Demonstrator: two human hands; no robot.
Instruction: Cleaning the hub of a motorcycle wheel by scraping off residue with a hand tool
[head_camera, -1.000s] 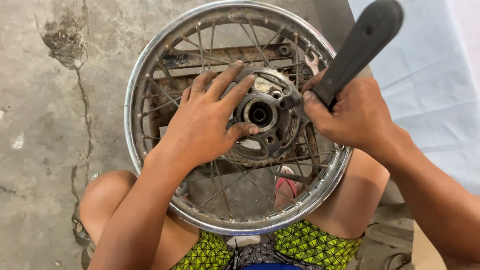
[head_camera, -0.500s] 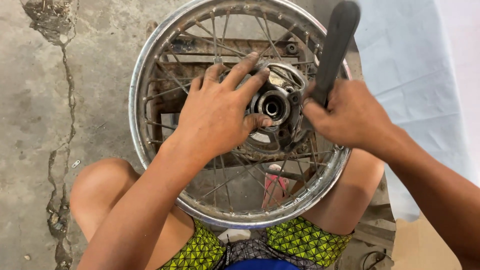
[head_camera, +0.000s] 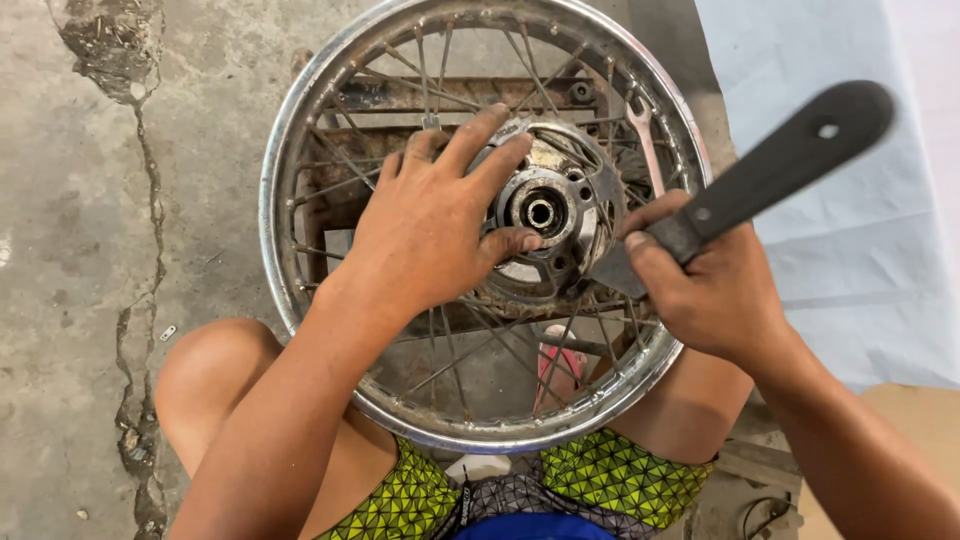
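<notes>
spoked wheel (head_camera: 300, 160) | left hand (head_camera: 430, 225) fingers spread on hub (head_camera: 541, 212) | right hand (head_camera: 715, 290) clamped on black tool (head_camera: 770, 170)

- We look from our one head camera steeply down, close over our lap.
- The spoked wheel (head_camera: 480, 225) fills the frame, concrete floor (head_camera: 110, 250) beneath.

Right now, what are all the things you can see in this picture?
Spoked wheel: one, silver, rusty spokes, resting over the knees.
Hub: one, grey metal, wheel's middle.
Flat tool: one, black, pointing up-right from the hub.
Spanner: one, silver, under the spokes.
Sheet: one, pale blue, right side.
Floor: grey concrete, cracked.
Shorts: green patterned, bottom.
Left hand: flat on the hub.
Right hand: gripping the flat tool.
</notes>
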